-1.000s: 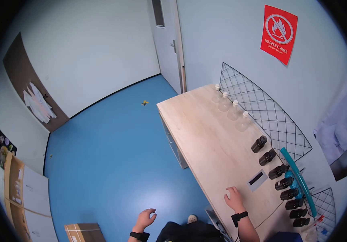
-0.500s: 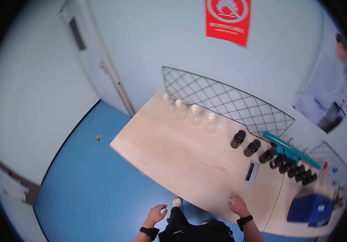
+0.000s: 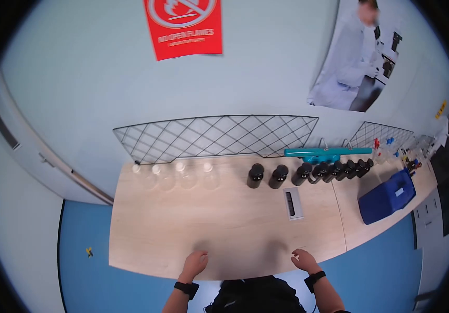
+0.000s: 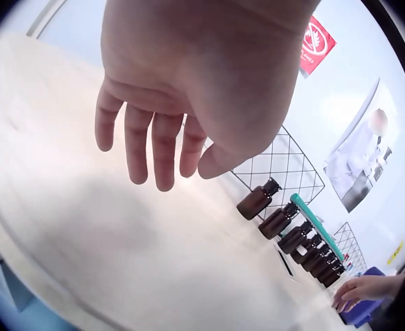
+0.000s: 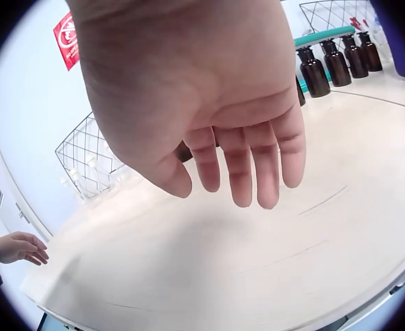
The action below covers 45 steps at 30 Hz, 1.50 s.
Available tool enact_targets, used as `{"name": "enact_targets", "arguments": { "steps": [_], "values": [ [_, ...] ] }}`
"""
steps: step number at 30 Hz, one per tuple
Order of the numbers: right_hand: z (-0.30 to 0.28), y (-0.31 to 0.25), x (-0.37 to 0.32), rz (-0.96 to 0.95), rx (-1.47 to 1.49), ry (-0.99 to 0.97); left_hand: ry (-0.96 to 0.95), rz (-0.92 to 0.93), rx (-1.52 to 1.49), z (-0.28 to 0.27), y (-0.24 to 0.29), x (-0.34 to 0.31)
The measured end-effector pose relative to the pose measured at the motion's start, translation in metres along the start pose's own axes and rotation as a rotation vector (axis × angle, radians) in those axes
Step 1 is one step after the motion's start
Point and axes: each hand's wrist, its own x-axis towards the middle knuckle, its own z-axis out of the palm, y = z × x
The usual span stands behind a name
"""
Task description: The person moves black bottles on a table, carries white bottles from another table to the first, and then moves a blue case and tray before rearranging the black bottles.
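My left hand (image 3: 195, 264) hovers at the front edge of the wooden table (image 3: 209, 224), fingers loose, holding nothing. To its right in the head view, my right hand (image 3: 305, 260) hangs over the same edge, also empty. In the left wrist view the left hand (image 4: 195, 83) has its fingers pointing down above the tabletop. The right wrist view shows the right hand (image 5: 202, 103) with relaxed fingers over the bare wood. Dark brown bottles (image 3: 255, 176) stand in a row at the back right. Clear bottles with white caps (image 3: 210, 177) stand at the back left.
A grey plate with a black slot (image 3: 293, 204) lies on the table. At the right stands a blue bin (image 3: 386, 197). Behind the brown bottles is a teal bar (image 3: 329, 152). A black wire grid (image 3: 219, 136) runs along the wall, with small glassware (image 3: 386, 155) at the far right.
The head view has swung right, so the table now lies straight ahead. The left hand has gone from over the floor to the table's front edge. Both hands remain empty.
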Motion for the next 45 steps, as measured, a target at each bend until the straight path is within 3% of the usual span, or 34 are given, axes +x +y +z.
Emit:
{"name": "enact_targets", "arguments": {
  "steps": [4, 8, 19, 22, 26, 29, 34, 40, 45],
  "values": [
    [0.003, 0.007, 0.018, 0.021, 0.041, 0.002, -0.133, 0.089, 0.069, 0.021, 0.030, 0.056],
    [-0.004, 0.006, 0.064, -0.022, 0.122, 0.008, -0.137, 0.185, 0.040, 0.048, 0.054, 0.120],
    [-0.022, -0.016, 0.259, -0.153, 0.457, 0.364, 0.166, -0.033, -0.349, 0.134, 0.095, 0.287],
    [-0.023, -0.021, 0.290, -0.108, 0.601, 0.403, 0.266, 0.062, -0.423, 0.160, 0.080, 0.311],
    [-0.020, -0.026, 0.310, -0.134, 0.652, 0.454, 0.282, 0.083, -0.439, 0.168, 0.077, 0.322],
    [-0.032, -0.035, 0.312, -0.143, 0.636, 0.473, 0.144, 0.050, -0.423, 0.160, 0.084, 0.325],
    [-0.048, -0.052, 0.294, -0.078, 0.670, 0.489, 0.249, 0.060, -0.346, 0.148, 0.100, 0.314],
    [-0.046, -0.046, 0.238, -0.229, 0.623, 0.606, 0.135, 0.063, -0.350, 0.127, 0.090, 0.255],
    [-0.059, -0.050, 0.140, -0.254, 0.588, 0.634, 0.015, 0.140, -0.308, 0.085, 0.098, 0.180]
  ]
}}
